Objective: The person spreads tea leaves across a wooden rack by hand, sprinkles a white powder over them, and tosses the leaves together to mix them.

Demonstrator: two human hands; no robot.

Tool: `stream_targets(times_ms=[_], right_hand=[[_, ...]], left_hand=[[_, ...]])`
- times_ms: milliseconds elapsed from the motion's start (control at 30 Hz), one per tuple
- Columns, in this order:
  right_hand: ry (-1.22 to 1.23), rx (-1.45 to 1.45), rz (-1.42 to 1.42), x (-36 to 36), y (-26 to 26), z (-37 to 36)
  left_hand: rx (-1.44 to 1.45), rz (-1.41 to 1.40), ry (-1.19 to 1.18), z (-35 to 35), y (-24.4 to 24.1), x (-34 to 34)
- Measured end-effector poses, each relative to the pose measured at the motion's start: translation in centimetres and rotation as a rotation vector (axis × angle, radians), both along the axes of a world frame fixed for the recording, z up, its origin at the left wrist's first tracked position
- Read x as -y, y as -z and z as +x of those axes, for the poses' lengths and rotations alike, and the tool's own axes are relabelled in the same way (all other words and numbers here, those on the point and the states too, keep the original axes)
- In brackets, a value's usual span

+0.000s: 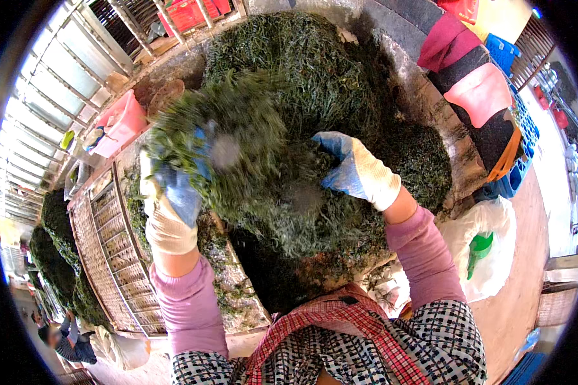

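Observation:
A blurred clump of green leafy plant strands (231, 144) is lifted in front of me. My left hand (176, 202), in a white knit glove with a blue coated palm, is closed on the clump's left side. My right hand (356, 168), gloved the same way, is at the clump's right edge with its fingers curled; strands lie against the fingertips, and the grip is partly hidden. Behind the clump rises a large heap of the same dark green strands (298, 53) in a walled, stone-like basin. More of it lies at the right (414, 163).
A woven rack (94, 255) lies left, below a pink tub (125, 122). On the right are the basin's rim (443, 120), a pink cloth (479, 94), blue crates (515, 178) and a plastic bag with a green object (501, 260). Another person (70, 344) is far off, lower left.

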State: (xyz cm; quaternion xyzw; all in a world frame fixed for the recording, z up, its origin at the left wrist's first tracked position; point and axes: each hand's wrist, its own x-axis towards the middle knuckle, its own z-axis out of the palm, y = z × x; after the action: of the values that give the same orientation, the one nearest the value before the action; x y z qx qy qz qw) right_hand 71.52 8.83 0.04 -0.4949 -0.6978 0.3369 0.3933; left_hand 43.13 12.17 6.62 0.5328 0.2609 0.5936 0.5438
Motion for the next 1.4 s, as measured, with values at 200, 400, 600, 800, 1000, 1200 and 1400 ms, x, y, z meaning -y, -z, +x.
stream_targets(times_ms=[200,400,600,800,1000,1200,1400], right_hand=[[0.276,0.709,-0.270,-6.8,5.9,2.0],[0.643,0.801,-0.325,-18.2,7.7,5.5],[0.586,0.338,-0.443,-28.5,14.7,17.0],[0.659,0.316,-0.412,-30.1,16.6,19.3],[0.597,0.370,-0.541,-23.4,10.6,11.1],[0.174,-0.301,-0.559,-10.3,16.3,10.9],[-0.091,-0.214,-0.251,3.8,18.3,-0.6]], left_hand=[[-0.860,-0.767,0.091,3.2,13.0,-2.0],[-2.016,-0.307,0.213,5.5,28.6,-2.5],[-2.048,-0.072,0.495,4.9,31.1,-5.0],[-2.075,-0.428,0.357,7.8,30.0,-7.1],[-2.074,-0.583,0.296,7.1,27.4,-7.7],[-2.030,-0.482,0.299,9.4,29.1,-8.1],[-1.223,-0.528,0.177,3.1,31.9,-4.7]])
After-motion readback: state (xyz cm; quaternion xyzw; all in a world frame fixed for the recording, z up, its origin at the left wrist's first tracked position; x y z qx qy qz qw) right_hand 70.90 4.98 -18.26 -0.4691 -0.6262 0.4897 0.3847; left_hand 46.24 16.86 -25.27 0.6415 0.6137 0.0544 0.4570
